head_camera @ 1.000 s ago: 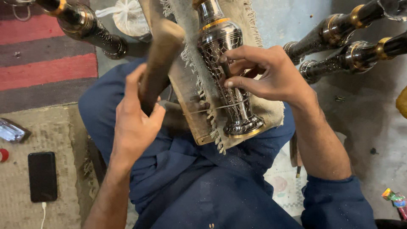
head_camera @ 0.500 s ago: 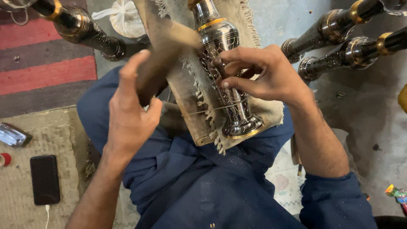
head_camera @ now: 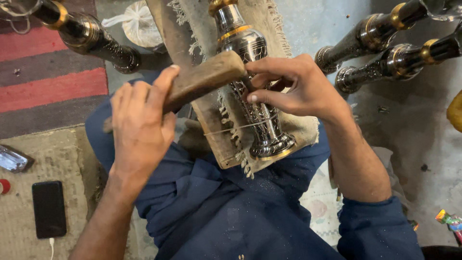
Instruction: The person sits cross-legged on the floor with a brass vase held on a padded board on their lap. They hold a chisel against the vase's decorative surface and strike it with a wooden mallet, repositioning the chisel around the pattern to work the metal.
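Observation:
An engraved dark metal vase with brass bands lies on a frayed cloth over a wooden board on my lap. My left hand grips a wooden mallet, whose head rests against the vase near my right fingers. My right hand pinches a small tool against the engraved side of the vase; the tool itself is mostly hidden by the fingers. A thin cord crosses the vase and the board.
Other engraved metal vases lie around: one at the top left, two at the top right. A black phone on a cable lies on a mat at the lower left, near a striped red rug. A white plastic bag sits behind the board.
My left hand has swung the mallet down and to the right, from upright beside the board to lying against the vase by my right fingers. My right hand has stayed on the vase.

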Demonstrator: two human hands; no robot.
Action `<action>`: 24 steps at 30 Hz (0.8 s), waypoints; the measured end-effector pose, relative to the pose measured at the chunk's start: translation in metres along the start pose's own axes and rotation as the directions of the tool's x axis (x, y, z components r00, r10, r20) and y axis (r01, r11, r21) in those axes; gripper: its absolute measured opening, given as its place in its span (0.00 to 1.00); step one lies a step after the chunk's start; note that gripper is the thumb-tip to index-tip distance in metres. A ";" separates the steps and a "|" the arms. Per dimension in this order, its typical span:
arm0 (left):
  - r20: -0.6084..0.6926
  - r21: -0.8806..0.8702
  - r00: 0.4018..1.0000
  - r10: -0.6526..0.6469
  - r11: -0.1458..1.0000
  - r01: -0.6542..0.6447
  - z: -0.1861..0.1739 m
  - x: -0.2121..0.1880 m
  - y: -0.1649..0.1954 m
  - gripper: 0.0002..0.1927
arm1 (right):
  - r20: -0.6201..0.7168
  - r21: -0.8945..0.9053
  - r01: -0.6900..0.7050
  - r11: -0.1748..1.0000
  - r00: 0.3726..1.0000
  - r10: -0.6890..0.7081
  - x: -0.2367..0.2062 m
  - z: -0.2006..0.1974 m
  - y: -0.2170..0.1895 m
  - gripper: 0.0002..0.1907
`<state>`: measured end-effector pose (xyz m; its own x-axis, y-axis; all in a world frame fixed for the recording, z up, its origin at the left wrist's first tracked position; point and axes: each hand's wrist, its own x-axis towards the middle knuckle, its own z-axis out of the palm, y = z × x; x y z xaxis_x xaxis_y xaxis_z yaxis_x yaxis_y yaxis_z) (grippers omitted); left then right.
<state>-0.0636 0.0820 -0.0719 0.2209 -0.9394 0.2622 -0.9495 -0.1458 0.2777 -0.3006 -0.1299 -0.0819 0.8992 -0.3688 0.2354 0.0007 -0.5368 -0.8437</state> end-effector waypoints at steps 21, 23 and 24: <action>-0.152 -0.405 0.988 0.019 0.911 -0.080 -0.008 0.002 0.001 0.40 | 0.052 0.084 0.038 0.996 0.998 -0.042 0.004 -0.001 0.003 0.23; -0.055 -0.114 0.998 0.034 0.993 -0.040 -0.009 0.002 0.003 0.42 | 0.054 0.055 0.036 0.998 0.998 -0.039 0.005 -0.002 0.003 0.24; -0.010 0.041 0.999 0.032 0.999 -0.032 -0.010 0.002 0.004 0.43 | 0.054 0.039 0.041 0.998 0.998 -0.043 0.005 -0.002 0.004 0.25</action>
<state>-0.0645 0.0822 -0.0614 0.1921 -0.9405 0.2802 -0.9644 -0.1282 0.2312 -0.2968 -0.1353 -0.0833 0.9207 -0.3036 0.2451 0.0546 -0.5216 -0.8514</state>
